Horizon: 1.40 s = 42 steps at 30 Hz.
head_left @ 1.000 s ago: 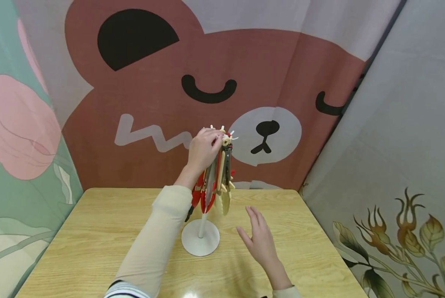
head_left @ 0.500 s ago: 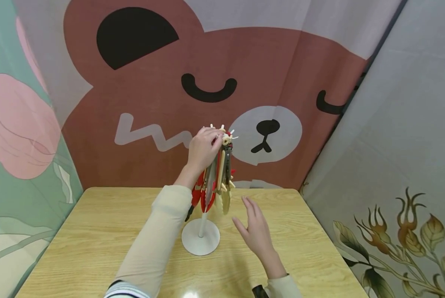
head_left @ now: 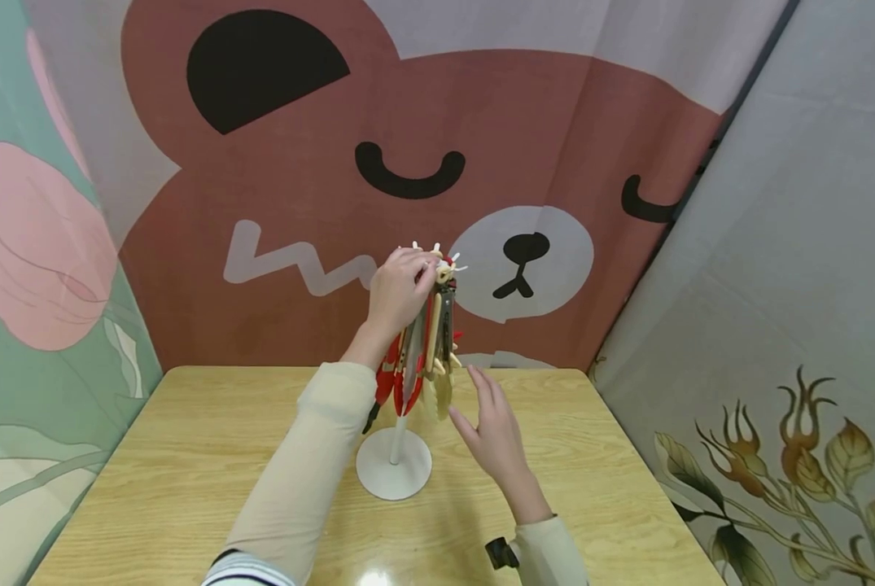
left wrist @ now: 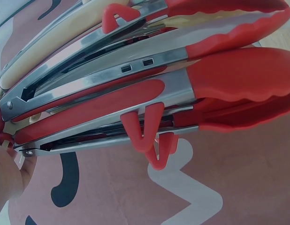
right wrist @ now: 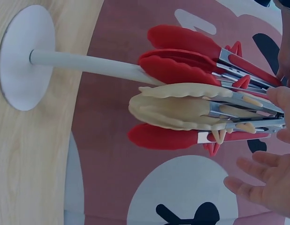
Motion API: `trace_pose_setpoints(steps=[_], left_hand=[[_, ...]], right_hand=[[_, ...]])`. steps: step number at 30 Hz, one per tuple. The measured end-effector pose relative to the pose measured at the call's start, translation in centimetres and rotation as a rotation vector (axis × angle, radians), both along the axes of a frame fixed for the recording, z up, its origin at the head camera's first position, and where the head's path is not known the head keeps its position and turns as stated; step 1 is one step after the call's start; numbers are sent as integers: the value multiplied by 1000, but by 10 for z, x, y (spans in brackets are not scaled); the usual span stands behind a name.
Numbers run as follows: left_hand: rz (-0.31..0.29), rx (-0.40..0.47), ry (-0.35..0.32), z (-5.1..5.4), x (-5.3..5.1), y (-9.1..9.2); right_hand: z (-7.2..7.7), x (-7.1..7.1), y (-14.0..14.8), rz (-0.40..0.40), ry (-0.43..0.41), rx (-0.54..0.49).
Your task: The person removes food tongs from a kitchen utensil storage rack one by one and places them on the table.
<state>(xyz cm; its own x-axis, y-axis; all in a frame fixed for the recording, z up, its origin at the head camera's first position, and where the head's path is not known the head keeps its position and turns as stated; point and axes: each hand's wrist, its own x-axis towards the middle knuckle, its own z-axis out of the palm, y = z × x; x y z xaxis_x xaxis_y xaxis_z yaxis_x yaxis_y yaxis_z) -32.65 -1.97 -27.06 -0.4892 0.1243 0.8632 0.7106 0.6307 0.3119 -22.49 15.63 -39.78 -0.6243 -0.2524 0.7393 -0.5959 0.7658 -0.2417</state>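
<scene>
A white stand (head_left: 378,472) with a round base and upright pole carries several kitchen tongs that hang heads down. Some have red scalloped heads, as on the red tongs (left wrist: 239,75) in the left wrist view. Cream-headed tongs (right wrist: 171,110) hang between red ones in the right wrist view. At the top of the stand, my left hand (head_left: 399,286) curls its fingers over the hanging end; its exact hold is partly hidden. My right hand (head_left: 494,427), fingers extended and spread, is just right of the cream heads. In its wrist view, the fingers (right wrist: 250,190) hold nothing.
The stand rests on a light wooden table (head_left: 210,456). Close behind the table hangs a curtain (head_left: 283,325) with a bear print. A pale curtain (head_left: 759,285) with a plant print borders the right side.
My right hand has moved up and slightly left, closer to the tongs' heads. My left hand stays at the top of the stand, and the tongs hang as before.
</scene>
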Motion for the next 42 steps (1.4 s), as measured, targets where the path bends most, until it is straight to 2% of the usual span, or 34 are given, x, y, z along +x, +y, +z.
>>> trace_pose_setpoints(steps=[5, 15, 28, 42], left_hand=[[-5, -6, -7, 0, 0, 0], [5, -6, -8, 1, 0, 0], [1, 0, -4, 1, 2, 0], [2, 5, 1, 1, 2, 0]], right_hand=[[6, -3, -5, 7, 6, -16], [7, -12, -9, 5, 12, -32], [15, -20, -20, 51, -30, -71], [19, -29, -31, 25, -87, -150]])
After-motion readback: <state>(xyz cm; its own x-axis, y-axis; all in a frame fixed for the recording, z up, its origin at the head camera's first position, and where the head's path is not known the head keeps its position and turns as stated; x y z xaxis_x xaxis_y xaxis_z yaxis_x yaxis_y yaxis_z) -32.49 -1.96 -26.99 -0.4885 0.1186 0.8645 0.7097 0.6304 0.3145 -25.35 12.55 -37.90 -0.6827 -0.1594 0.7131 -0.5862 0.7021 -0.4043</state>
